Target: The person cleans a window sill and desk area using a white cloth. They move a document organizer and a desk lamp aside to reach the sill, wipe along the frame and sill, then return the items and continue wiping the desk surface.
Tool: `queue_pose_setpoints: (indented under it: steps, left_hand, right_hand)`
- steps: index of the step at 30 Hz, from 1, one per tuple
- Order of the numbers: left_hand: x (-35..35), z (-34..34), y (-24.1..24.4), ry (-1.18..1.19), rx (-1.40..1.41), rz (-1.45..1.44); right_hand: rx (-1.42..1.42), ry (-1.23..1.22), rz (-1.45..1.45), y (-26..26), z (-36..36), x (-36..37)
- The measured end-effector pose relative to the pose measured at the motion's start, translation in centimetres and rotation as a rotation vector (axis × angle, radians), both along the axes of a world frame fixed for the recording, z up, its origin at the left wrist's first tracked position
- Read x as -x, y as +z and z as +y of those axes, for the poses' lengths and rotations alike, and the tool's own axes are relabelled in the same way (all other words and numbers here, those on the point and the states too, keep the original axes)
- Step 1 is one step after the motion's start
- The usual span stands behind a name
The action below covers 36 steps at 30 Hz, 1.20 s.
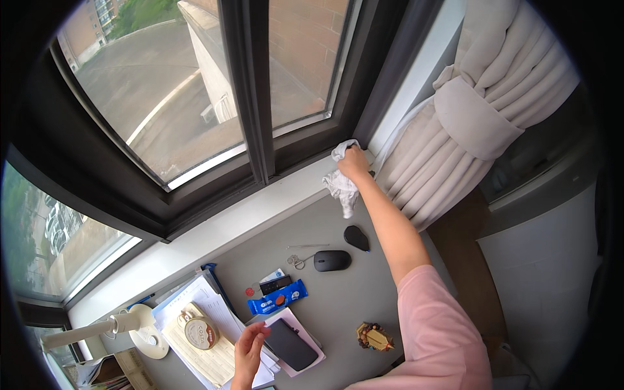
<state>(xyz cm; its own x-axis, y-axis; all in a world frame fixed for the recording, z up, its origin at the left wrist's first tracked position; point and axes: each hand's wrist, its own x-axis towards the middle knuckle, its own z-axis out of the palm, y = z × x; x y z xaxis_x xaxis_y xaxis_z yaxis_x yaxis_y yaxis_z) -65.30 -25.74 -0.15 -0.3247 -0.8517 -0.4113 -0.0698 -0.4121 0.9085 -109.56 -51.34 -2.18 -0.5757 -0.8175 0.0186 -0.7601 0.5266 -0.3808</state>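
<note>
My right hand [353,165] grips a crumpled white cloth [343,187] at the right end of the white windowsill [287,187]. Part of the cloth hangs over the sill's front edge towards the grey desk. Just beside that hand falls the gathered curtain [414,165]. Low in the view, my left hand [249,353] hovers with loosely bent fingers and holds nothing. Its fingertips are near a dark smartphone [292,343], which lies on a pink-white pad or booklet [319,358]. Whether the fingertips touch the phone I cannot tell.
On the desk [336,297] lie a black mouse [332,261], a black teardrop-shaped object [356,238], keys [295,262], a blue snack packet [278,297] and a beaded bracelet [369,336]. A round tin [201,333] rests on papers [219,302] beside a lamp [146,336]. Dark window frames [253,97] rise behind.
</note>
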Motion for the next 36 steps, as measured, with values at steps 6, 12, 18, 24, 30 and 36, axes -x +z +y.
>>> queue_pose_setpoints:
  steps: [6,12,18,24,30,36]
  left_hand:
    - [-2.7,0.3,-0.6,0.098,0.008,-0.003]
    - [-3.3,0.2,-1.1,0.104,0.019,0.030]
    - [-4.6,1.5,0.4,0.097,0.049,0.048]
    - [-7.6,2.8,-0.3,0.185,0.023,0.056]
    - [-9.8,3.7,-1.1,0.182,-0.024,0.041]
    - [-10.5,3.8,0.6,0.173,-0.012,0.061]
  right_hand:
    - [-0.094,0.080,0.393,-0.9,-0.4,-5.8]
    - [0.046,0.245,0.358,-1.8,1.1,-14.6]
    - [0.138,0.405,0.348,-2.5,2.1,-18.0]
    - [0.127,0.329,0.295,-2.2,2.4,-20.4]
    - [0.132,0.291,0.308,-3.3,2.9,-21.1]
    - [0.036,0.082,0.196,-1.1,2.8,-20.6]
